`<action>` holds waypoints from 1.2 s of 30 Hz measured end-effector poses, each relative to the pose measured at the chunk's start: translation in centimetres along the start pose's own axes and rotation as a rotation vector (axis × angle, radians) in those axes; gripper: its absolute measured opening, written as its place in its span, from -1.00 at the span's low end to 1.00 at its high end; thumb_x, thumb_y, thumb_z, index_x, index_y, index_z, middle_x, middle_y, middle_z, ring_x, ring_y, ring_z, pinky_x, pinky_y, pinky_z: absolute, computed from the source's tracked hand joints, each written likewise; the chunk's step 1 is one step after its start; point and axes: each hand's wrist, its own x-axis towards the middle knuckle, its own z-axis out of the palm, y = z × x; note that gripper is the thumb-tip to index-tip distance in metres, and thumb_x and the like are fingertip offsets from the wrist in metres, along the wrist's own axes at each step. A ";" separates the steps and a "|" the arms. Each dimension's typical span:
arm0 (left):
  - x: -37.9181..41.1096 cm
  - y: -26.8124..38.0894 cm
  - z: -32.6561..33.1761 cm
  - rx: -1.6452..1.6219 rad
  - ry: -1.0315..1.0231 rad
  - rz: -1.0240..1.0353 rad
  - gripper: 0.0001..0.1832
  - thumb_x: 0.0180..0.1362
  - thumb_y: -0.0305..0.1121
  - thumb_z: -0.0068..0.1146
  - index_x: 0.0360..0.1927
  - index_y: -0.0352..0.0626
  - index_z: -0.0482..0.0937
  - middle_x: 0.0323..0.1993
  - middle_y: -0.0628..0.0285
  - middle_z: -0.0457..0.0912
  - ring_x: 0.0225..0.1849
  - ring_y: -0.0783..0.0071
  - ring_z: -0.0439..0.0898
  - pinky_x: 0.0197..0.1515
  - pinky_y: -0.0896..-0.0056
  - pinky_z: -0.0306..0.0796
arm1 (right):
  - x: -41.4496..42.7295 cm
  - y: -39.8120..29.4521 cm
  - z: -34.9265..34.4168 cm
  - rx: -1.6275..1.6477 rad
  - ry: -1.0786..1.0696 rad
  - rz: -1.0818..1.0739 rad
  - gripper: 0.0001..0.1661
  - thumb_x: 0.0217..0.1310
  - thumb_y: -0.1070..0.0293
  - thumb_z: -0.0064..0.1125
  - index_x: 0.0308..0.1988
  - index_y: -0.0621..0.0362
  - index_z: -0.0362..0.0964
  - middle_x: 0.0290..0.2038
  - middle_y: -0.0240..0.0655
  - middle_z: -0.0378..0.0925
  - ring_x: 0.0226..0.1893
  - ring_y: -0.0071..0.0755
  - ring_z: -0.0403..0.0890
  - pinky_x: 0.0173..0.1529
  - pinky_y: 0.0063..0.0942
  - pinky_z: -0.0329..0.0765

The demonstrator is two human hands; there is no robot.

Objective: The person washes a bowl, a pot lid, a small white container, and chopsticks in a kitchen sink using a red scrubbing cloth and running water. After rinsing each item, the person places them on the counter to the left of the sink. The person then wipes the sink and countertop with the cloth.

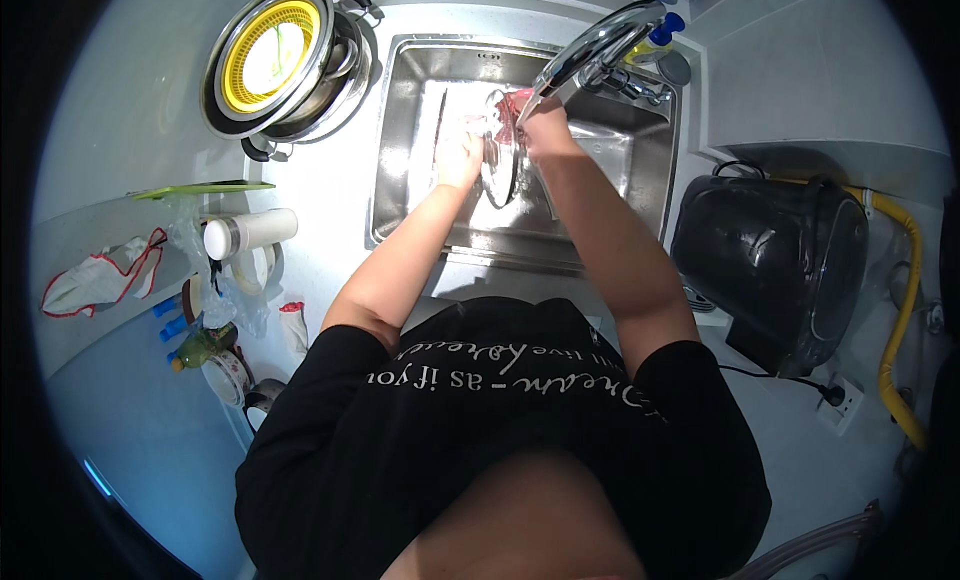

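Over the stainless steel sink (pixel 630 197), my left hand (pixel 459 158) grips the left side of a round, shiny lid (pixel 500 178), which is held on edge and looks like glass with a metal rim. My right hand (pixel 546 126) is at its other side, pressing a red, mesh-like cloth or scrubber (pixel 505 118) against the upper part. The right fingers are partly hidden by the chrome faucet (pixel 592 47), whose spout ends just above that hand. Beside my left hand stands a thin dark edge (pixel 441 118); glare hides what it belongs to.
Left of the sink are stacked metal pots (pixel 352 92) topped by a yellow colander (pixel 232 69). A white thermos flask (pixel 255 233), a tape roll (pixel 259 268) and a green board (pixel 206 190) lie nearer. At right stand a black appliance (pixel 772 272) and a yellow hose (pixel 904 280).
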 end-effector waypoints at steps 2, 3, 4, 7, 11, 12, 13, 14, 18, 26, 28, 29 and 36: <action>-0.2 0.1 -0.4 0.118 0.047 0.088 -0.63 0.19 -0.33 0.04 0.06 -0.23 0.43 -0.27 0.01 0.61 -0.15 0.15 0.60 0.02 0.21 0.41 | -0.1 -1.4 0.1 0.109 -0.112 0.139 -0.71 0.20 0.59 0.04 -0.08 0.17 0.22 -0.35 -0.15 0.58 -0.45 -0.32 0.62 -0.56 -0.33 0.53; -0.2 0.8 -0.9 0.085 0.027 0.060 -0.70 0.21 -0.33 0.03 -0.01 -0.21 0.44 -0.36 0.10 0.56 -0.27 0.26 0.54 -0.11 0.29 0.39 | -0.2 -1.2 -0.1 0.056 -0.091 0.131 -0.70 0.22 0.52 0.10 -0.07 0.22 0.20 -0.36 -0.12 0.59 -0.43 -0.27 0.64 -0.56 -0.29 0.56; -0.4 1.7 -1.5 0.050 0.012 0.025 -0.76 0.23 -0.33 0.02 -0.08 -0.19 0.44 -0.45 0.19 0.51 -0.39 0.37 0.48 -0.25 0.38 0.37 | -1.0 -1.0 -0.2 -0.097 -0.150 0.077 -0.70 0.25 0.52 0.06 -0.07 0.21 0.16 -0.27 -0.06 0.59 -0.41 -0.25 0.64 -0.55 -0.28 0.58; -0.2 -5.1 -0.1 -0.518 -0.138 -0.446 -0.78 0.28 -0.23 -0.09 -0.21 -0.17 0.44 -0.53 0.24 0.51 -0.61 0.46 0.46 -0.56 0.56 0.39 | -1.8 2.4 -0.8 -0.058 -0.260 0.036 -0.77 0.30 0.51 -0.01 -0.07 0.19 0.17 -0.21 -0.12 0.56 -0.42 -0.38 0.61 -0.53 -0.38 0.56; 0.2 -5.5 -0.1 -0.937 -0.436 -1.159 -0.71 0.34 -0.30 -0.34 -0.36 -0.23 0.39 -0.60 0.21 0.48 -0.73 0.48 0.40 -0.78 0.61 0.28 | -3.2 5.3 -2.2 -0.154 -0.357 -0.242 -0.72 0.27 0.55 0.01 -0.09 0.24 0.11 -0.33 -0.22 0.51 -0.34 -0.51 0.58 -0.29 -0.55 0.51; 0.5 -3.7 0.1 -0.963 -0.503 -1.278 -0.72 0.33 -0.33 -0.34 -0.40 -0.20 0.39 -0.64 0.26 0.44 -0.77 0.52 0.33 -0.81 0.61 0.20 | -2.4 7.2 -3.5 -0.307 -0.312 -0.343 -0.74 0.25 0.55 0.05 -0.13 0.24 0.14 -0.35 -0.25 0.51 -0.34 -0.55 0.56 -0.25 -0.55 0.51; 0.5 -1.2 -0.2 -0.988 -0.559 -1.397 -0.73 0.33 -0.36 -0.33 -0.44 -0.17 0.38 -0.68 0.31 0.39 -0.81 0.56 0.25 -0.84 0.62 0.12 | -3.1 6.6 -3.5 -0.350 -0.306 -0.393 -0.74 0.24 0.56 0.07 -0.14 0.24 0.16 -0.36 -0.26 0.51 -0.35 -0.55 0.56 -0.25 -0.55 0.51; 0.4 -0.5 -0.5 -0.951 -0.606 -1.368 -0.72 0.32 -0.35 -0.32 -0.46 -0.15 0.38 -0.70 0.34 0.36 -0.82 0.58 0.20 -0.84 0.63 0.07 | -4.9 4.9 -3.0 -0.395 -0.309 -0.440 -0.75 0.23 0.56 0.08 -0.16 0.23 0.17 -0.36 -0.27 0.50 -0.36 -0.55 0.55 -0.25 -0.54 0.51; 0.3 3.6 0.4 -0.484 -0.615 -1.067 -0.71 0.29 -0.25 -0.20 -0.49 -0.14 0.44 -0.72 0.27 0.39 -0.84 0.46 0.26 -0.84 0.42 0.07 | -6.2 4.5 -3.2 -0.421 -0.202 -0.504 -0.82 0.19 0.57 0.11 -0.26 0.20 0.24 -0.44 -0.27 0.49 -0.44 -0.58 0.54 -0.34 -0.54 0.46; -1.6 3.9 1.6 0.231 -0.119 -0.155 -0.66 0.23 -0.21 -0.14 -0.27 -0.36 0.47 -0.38 -0.32 0.58 -0.26 -0.30 0.56 -0.16 -0.04 0.43 | 4.7 2.3 -3.1 -0.328 0.147 -0.112 -0.74 0.05 0.47 0.24 -0.31 0.21 0.28 -0.57 -0.17 0.48 -0.67 -0.25 0.51 -0.72 -0.25 0.40; -1.3 2.0 1.4 0.282 -0.027 -0.175 -0.68 0.23 -0.24 -0.12 -0.27 -0.35 0.47 -0.39 -0.31 0.58 -0.26 -0.28 0.57 -0.16 -0.04 0.43 | 3.1 4.1 -2.3 -0.217 0.059 -0.141 -0.72 0.10 0.45 0.22 -0.24 0.18 0.26 -0.55 -0.18 0.49 -0.66 -0.27 0.51 -0.69 -0.27 0.41; -1.1 0.9 1.5 0.304 0.018 -0.182 -0.70 0.22 -0.26 -0.11 -0.27 -0.35 0.47 -0.40 -0.31 0.58 -0.27 -0.28 0.57 -0.16 -0.04 0.43 | 1.7 5.4 -1.8 -0.254 0.100 -0.229 -0.73 0.13 0.45 0.20 -0.23 0.17 0.25 -0.57 -0.20 0.48 -0.66 -0.29 0.51 -0.66 -0.30 0.42; -1.7 -2.1 1.6 0.207 0.034 -0.091 -0.72 0.20 -0.28 -0.06 -0.18 -0.32 0.42 -0.37 -0.23 0.58 -0.26 -0.21 0.57 -0.15 -0.02 0.42 | 0.0 4.2 0.9 -0.326 0.194 -0.287 -0.77 0.18 0.51 0.18 -0.30 0.16 0.22 -0.47 -0.25 0.47 -0.48 -0.43 0.53 -0.43 -0.35 0.49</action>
